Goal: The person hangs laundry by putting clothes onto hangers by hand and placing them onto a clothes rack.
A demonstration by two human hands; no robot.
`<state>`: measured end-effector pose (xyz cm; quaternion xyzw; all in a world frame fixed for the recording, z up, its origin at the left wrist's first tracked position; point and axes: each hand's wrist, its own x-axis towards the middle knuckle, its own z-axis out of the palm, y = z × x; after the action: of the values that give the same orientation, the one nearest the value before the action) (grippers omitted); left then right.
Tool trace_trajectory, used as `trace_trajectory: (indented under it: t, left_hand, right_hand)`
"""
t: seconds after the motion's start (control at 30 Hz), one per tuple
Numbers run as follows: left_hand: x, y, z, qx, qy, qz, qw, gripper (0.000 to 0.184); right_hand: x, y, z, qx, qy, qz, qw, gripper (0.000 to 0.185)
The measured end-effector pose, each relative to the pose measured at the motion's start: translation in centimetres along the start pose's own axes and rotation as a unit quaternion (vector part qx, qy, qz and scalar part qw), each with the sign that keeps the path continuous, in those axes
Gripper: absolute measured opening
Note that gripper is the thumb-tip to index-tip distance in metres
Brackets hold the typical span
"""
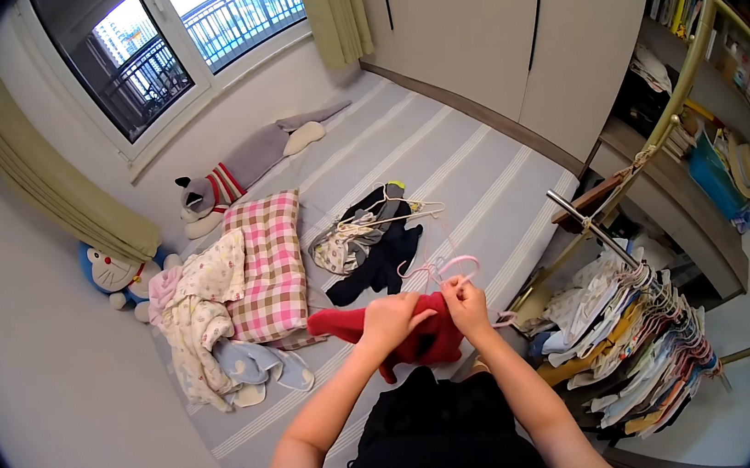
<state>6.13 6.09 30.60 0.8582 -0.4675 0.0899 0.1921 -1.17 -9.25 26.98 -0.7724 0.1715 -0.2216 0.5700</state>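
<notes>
A red garment [440, 339] hangs between my two hands over the near part of the bed, one sleeve stretched out to the left. My left hand [391, 321] is closed on its upper part, with the thumb pointing right. At the garment's right edge, my right hand [466, 307] pinches a pink clothes hanger [463, 262], whose loop rises above the fingers. How far the hanger sits inside the garment is hidden. Just beyond lies a pile of dark and grey clothes [370, 251] with pale hangers [410, 212] on top.
On the striped bed [469, 163] lie a checked pillow [270, 269], crumpled patterned clothes [197, 333], a grey plush toy [251, 162] and a blue plush toy [111, 271]. A rack of hanging clothes [622, 335] stands close on my right. Wardrobe doors [471, 20] border the far side.
</notes>
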Motion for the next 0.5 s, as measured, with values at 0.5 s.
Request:
trace_trajectory:
  t: [0.5]
  left_hand:
    - [-1.7, -2.2, -2.2, -0.068, 0.122, -0.14, 0.98, 0.034]
  right_hand:
    - [-3.0, 0.4, 1.9, 0.005, -0.103, -0.096, 0.99, 0.03]
